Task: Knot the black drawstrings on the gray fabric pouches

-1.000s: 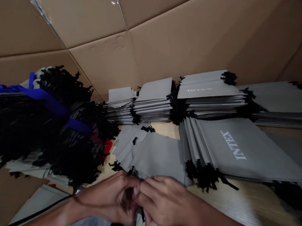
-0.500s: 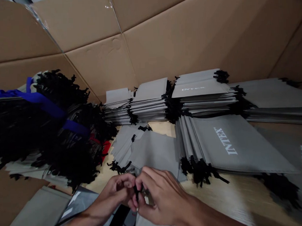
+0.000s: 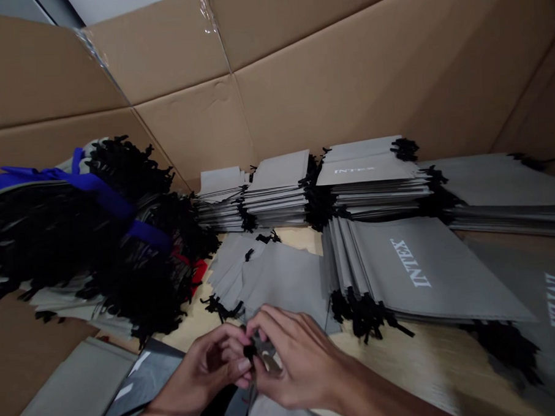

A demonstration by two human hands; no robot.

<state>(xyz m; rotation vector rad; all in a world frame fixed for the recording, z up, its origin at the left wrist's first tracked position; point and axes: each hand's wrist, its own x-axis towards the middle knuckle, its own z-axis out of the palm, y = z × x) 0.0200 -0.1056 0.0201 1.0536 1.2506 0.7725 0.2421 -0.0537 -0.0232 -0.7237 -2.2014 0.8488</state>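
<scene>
At the bottom centre my left hand (image 3: pixel 211 367) and my right hand (image 3: pixel 302 363) meet, fingertips pinched. Between them is a small bunch of black drawstring cord (image 3: pixel 249 351), which both grip; whether it is knotted is hard to make out. Below hangs a grey fabric drawstring bag (image 3: pixel 279 411), mostly hidden by my fingers and the frame's lower edge. Just beyond my hands lie loose flat grey bags (image 3: pixel 280 272) with black cord ends. To the right of them leans a pile of grey bags printed INTEX (image 3: pixel 427 263).
Stacked grey bags (image 3: pixel 277 189) line the back against a cardboard wall (image 3: pixel 345 64). On the left rises a big heap of black-corded bundles (image 3: pixel 71 235) with a blue strap (image 3: pixel 102 197). Grey flat pieces (image 3: pixel 78 388) lie lower left. The tabletop (image 3: pixel 431 361) is pale wood.
The view has shifted slightly, so the surroundings sit a little lower. My fingers have changed position around the black cord, which now looks more bunched; both hands still pinch it.
</scene>
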